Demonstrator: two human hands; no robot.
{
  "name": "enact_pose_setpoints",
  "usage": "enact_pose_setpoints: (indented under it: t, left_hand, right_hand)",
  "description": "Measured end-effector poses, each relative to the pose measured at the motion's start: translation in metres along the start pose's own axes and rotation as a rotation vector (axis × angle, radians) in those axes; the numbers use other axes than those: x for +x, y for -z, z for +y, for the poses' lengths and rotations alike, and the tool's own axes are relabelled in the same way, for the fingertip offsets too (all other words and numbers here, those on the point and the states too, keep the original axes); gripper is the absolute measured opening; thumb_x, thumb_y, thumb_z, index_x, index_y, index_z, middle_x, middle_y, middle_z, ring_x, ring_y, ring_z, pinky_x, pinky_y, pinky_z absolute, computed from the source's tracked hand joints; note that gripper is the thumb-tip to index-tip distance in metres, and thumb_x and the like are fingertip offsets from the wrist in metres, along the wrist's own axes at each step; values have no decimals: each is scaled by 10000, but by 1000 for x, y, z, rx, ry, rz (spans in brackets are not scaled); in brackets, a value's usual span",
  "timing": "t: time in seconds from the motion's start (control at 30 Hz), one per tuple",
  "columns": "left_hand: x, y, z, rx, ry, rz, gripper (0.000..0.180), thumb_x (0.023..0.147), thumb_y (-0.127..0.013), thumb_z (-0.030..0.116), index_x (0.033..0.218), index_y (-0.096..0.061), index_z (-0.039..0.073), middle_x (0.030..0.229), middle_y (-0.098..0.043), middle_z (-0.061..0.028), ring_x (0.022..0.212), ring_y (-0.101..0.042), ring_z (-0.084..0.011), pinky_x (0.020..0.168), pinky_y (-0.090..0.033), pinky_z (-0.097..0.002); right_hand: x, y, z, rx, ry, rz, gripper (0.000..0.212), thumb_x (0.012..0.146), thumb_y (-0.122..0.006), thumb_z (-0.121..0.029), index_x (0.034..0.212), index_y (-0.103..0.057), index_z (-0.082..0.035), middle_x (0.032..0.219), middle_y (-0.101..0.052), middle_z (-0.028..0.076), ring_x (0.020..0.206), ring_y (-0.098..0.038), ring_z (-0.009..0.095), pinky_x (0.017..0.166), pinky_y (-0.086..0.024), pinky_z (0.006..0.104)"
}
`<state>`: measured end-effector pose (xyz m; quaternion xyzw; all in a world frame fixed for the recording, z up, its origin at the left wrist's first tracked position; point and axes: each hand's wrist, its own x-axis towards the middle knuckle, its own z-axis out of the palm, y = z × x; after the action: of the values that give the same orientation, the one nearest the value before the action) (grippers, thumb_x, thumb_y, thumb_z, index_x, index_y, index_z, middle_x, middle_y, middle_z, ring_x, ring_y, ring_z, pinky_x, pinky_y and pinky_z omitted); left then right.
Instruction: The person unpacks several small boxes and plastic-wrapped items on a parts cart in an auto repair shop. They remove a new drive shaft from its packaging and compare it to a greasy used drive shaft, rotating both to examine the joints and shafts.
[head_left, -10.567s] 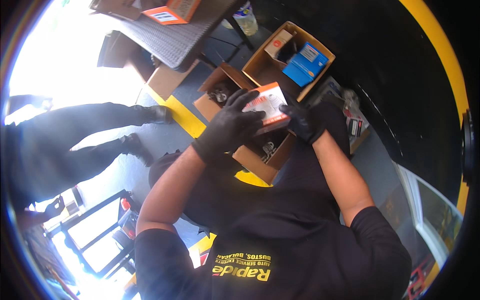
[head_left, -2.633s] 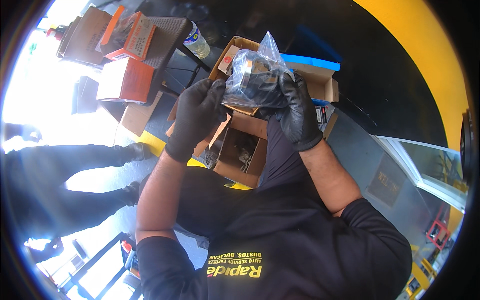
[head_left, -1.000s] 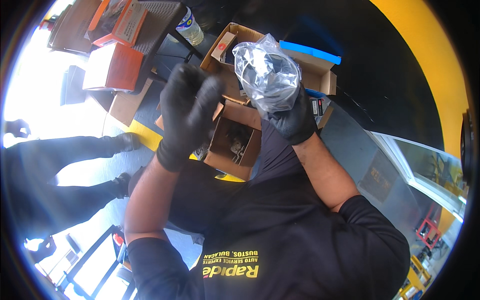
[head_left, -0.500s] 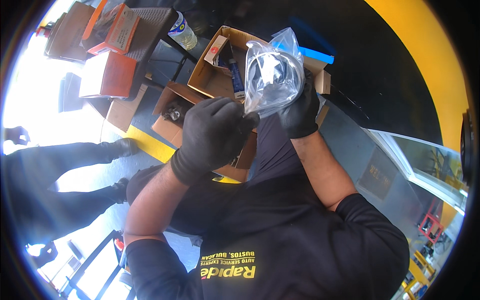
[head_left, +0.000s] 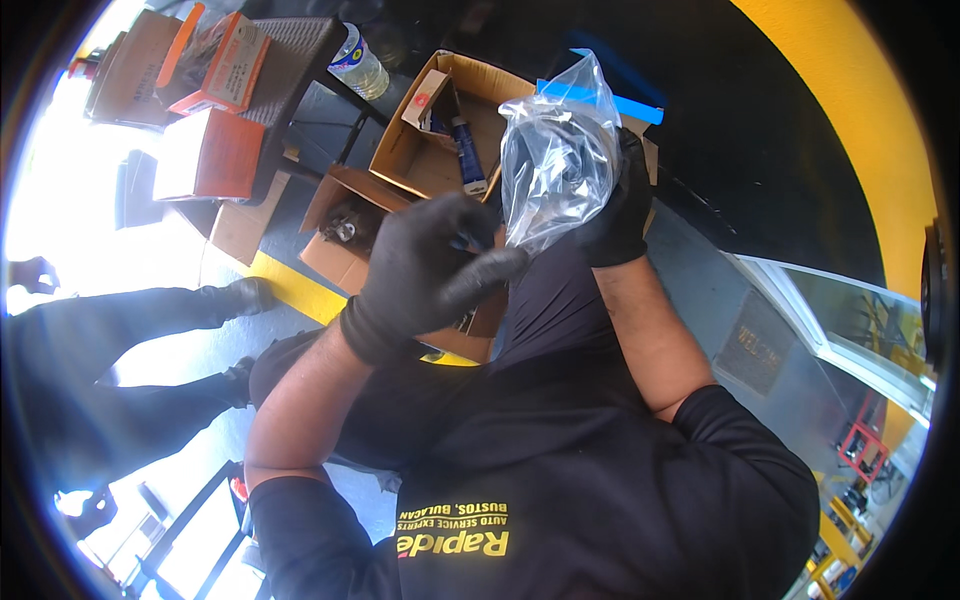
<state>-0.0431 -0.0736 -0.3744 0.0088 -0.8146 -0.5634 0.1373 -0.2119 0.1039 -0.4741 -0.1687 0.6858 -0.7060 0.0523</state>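
Note:
A clear plastic bag (head_left: 560, 165) with a round, ring-like part inside is held up in front of me. Glare and creases hide what the part is. My right hand (head_left: 622, 200), in a dark glove, grips the bag from its right side, with most fingers behind it. At the bag's lower left corner is my left hand (head_left: 430, 265), gloved too. Its thumb is stretched out and apart from the curled fingers, with a gap between them. The thumb tip is by the bag's edge; whether it touches cannot be made out.
Beyond my hands stands an open cardboard box (head_left: 400, 150) with a blue tube (head_left: 466, 155). A smaller open carton (head_left: 335, 255) holds metal parts. Orange-and-white boxes (head_left: 210, 155) sit at a dark woven table (head_left: 295, 60), near a water bottle (head_left: 358, 65). Another person's legs (head_left: 130, 320) are at left.
My left thumb and fingers have parted from their pinch at the bag's lower corner. The bag and my right hand have shifted slightly right, and the bag has turned a little.

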Motion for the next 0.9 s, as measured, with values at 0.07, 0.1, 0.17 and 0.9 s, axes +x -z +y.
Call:
enact_pose_setpoints:
  t: [0.07,0.1,0.17,0.9]
  left_hand:
    - [4,0,-5,-73,79,138,343,896,-888,247,1050,-685,17,883,-732,-90,809,-744,-183,731,-586,-343]
    - [6,0,-8,-113,114,214,380,902,-889,247,1108,-677,7,916,-743,-90,845,-750,-171,762,-594,-336]
    - [11,2,-9,-116,86,277,426,885,-872,136,1214,-640,-4,999,-741,-101,902,-755,-182,813,-611,-343]
    - [7,19,-19,-490,218,-33,733,889,-871,134,1480,-484,-63,1392,-619,-168,1322,-597,-189,1133,-498,-410]
  right_hand:
    - [-2,-2,-8,189,-89,22,314,1170,-495,-275,1284,-635,-18,1171,-686,87,1061,-655,168,958,-545,348]
    - [-4,-4,-12,314,-155,29,314,1172,-499,-280,1286,-634,-20,1162,-682,71,1056,-642,150,962,-533,333]
    - [-9,-8,-22,269,-53,-9,305,1172,-514,-277,1292,-631,-22,1152,-675,49,1049,-624,123,961,-520,314]
    - [-4,0,-70,362,-14,-233,457,890,-921,-164,1255,-687,-18,1190,-741,58,1109,-697,130,974,-594,303]
